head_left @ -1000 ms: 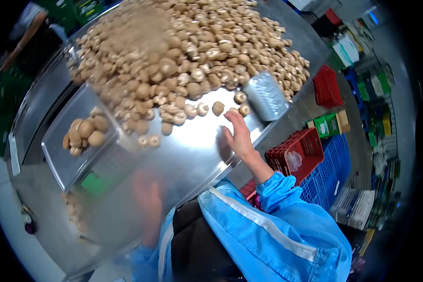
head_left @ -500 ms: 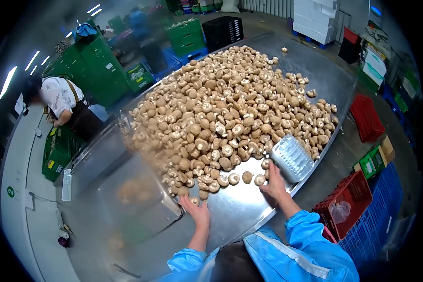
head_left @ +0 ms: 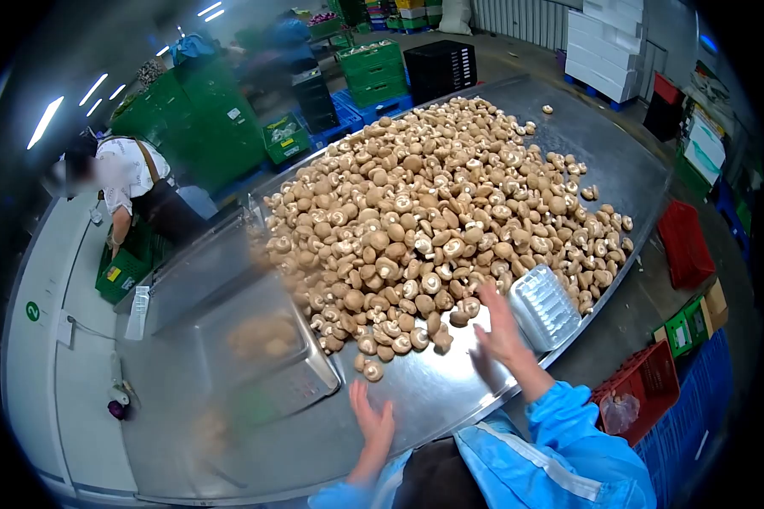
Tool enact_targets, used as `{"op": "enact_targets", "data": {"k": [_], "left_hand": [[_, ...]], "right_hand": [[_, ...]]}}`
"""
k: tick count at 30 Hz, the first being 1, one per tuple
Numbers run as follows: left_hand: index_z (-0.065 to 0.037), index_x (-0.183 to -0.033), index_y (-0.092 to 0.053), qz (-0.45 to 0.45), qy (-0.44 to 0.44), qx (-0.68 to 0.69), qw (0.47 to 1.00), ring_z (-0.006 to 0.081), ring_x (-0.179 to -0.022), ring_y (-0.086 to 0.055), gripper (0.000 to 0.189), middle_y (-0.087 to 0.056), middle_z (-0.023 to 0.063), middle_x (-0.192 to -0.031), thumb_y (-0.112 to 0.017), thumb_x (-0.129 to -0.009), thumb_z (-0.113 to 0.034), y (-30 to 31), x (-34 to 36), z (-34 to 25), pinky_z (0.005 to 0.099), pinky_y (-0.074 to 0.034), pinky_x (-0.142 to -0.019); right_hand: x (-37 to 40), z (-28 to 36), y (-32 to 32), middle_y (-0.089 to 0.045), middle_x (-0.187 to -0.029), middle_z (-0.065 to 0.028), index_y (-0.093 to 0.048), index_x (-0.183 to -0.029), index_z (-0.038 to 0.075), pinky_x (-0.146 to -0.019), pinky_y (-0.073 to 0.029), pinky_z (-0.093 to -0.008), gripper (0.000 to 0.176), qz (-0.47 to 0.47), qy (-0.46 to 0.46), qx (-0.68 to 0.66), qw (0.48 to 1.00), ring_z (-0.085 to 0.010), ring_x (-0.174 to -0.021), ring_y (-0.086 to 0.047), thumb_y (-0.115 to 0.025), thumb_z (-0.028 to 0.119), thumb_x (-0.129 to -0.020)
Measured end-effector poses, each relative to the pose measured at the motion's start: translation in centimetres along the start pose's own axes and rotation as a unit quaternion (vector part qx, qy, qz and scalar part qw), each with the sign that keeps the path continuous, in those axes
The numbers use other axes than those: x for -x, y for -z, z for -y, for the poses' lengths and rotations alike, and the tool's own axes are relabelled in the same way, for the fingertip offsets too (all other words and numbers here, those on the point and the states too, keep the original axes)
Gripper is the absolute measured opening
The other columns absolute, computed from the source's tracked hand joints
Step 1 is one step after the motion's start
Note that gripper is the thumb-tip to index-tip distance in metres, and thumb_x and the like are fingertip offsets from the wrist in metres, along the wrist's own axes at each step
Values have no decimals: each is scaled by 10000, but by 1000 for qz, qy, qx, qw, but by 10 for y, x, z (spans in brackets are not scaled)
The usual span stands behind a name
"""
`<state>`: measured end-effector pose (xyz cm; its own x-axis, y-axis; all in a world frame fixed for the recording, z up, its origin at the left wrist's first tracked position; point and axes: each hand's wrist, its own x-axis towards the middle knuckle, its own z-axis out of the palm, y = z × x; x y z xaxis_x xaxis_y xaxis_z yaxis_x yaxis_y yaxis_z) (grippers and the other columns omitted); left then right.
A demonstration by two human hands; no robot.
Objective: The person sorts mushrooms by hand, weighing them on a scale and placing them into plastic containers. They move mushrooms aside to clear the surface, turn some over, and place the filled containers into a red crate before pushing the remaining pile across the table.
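We have the mushroom pile (head_left: 433, 204) heaped on the metal table (head_left: 424, 394). Our left hand (head_left: 375, 422) is at its near edge, fingers spread, gripping nothing. Our right hand (head_left: 504, 332) reaches that edge with open fingers; whether they touch mushrooms, we cannot tell. Clear trays (head_left: 545, 307) sit beside the pile, near our right hand.

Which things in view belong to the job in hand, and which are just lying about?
Likely in the job:
mushroom pile
left hand
right hand
clear trays
steel table
blurred scale-like platform

Likely just lying about:
black crate
white boxes
red crates
purple item
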<state>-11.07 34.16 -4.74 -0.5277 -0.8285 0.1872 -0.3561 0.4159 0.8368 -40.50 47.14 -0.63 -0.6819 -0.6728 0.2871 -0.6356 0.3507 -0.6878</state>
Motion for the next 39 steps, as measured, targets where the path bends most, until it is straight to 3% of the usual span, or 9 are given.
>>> {"op": "enact_targets", "data": {"k": [3, 5, 8, 11, 14, 17, 27, 32, 39], "left_hand": [[23, -1310, -446, 11, 2, -37, 999, 399, -1415, -283, 575, -346, 248, -1474, -653, -779, -51, 30, 40, 18, 501, -249, -1151], [21, -1280, -482, 13, -45, -95, 994, 410, -1399, -308, 502, -386, 236, -1450, -620, -806, -72, 43, 59, 23, 530, -258, -1135], [-45, -1423, -394, 32, -64, -146, 987, 442, -1415, -242, 561, -319, 185, -1530, -594, -940, -247, 46, 79, 34, 482, -231, -1170], [-11, -1315, -508, 35, -56, -238, 969, 435, -1313, -398, 445, -487, 219, -1386, -586, -943, -242, 42, 78, 23, 443, -321, -1111], [17, -1225, -530, 96, -52, -205, 973, 414, -1376, -340, 420, -437, 224, -1410, -600, -828, -101, 39, 67, 7, 535, -279, -1113], [8, -1190, -562, 110, -89, -238, 961, 409, -1352, -371, 374, -469, 214, -1375, -594, -838, -114, 37, 68, 9, 532, -298, -1089], [0, -1203, -560, 169, -102, -232, 952, 395, -1338, -388, 365, -466, 201, -1373, -600, -868, -139, 39, 65, 6, 522, -319, -1075], [-2, -1223, -552, 220, -148, -214, 940, 389, -1348, -376, 395, -457, 206, -1386, -606, -879, -188, 40, 66, 21, 520, -312, -1079], [17, -1247, -529, 230, -88, -136, 960, 396, -1382, -322, 427, -434, 209, -1409, -588, -889, -207, 45, 67, 22, 528, -286, -1095]], "right_hand": [[19, -45, 44, -369, -1454, -260, -331, -1432, -50, -1158, -282, -405, 852, -147, -22, 194, 970, -437, -1371, -324, -778, 89, -720], [30, -49, 84, -446, -1340, -254, -384, -1359, -60, -1096, -338, -427, 831, -155, -57, 275, 947, -434, -1276, -406, -817, 132, -676], [47, -66, 107, -488, -1171, -221, -419, -1262, -62, -961, -396, -468, 801, -80, -90, 205, 971, -410, -1090, -477, -853, 158, -625], [48, -64, 106, -487, -1188, -223, -418, -1267, -70, -969, -392, -460, 822, -88, -102, 189, 973, -411, -1109, -467, -862, 156, -614], [43, -65, 104, -486, -1206, -227, -418, -1281, -80, -976, -384, -465, 855, -87, -85, 192, 974, -412, -1117, -454, -876, 173, -605], [44, -73, 104, -482, -1233, -231, -415, -1296, -92, -986, -377, -468, 892, -90, -68, 212, 971, -413, -1134, -444, -885, 198, -596], [53, -77, 108, -458, -1334, -246, -365, -1358, -106, -1064, -358, -459, 1044, -33, -70, 235, 969, -419, -1230, -436, -919, 225, -538], [47, -78, 103, -449, -1391, -223, -365, -1409, -32, -1079, -364, -437, 1068, -3, -145, 234, 961, -402, -1272, -425, -932, 215, -538], [48, -92, 94, -509, -1365, -221, -429, -1393, -11, -1083, -367, -438, 998, -4, -149, 280, 948, -390, -1268, -460, -912, 263, -564]]}}
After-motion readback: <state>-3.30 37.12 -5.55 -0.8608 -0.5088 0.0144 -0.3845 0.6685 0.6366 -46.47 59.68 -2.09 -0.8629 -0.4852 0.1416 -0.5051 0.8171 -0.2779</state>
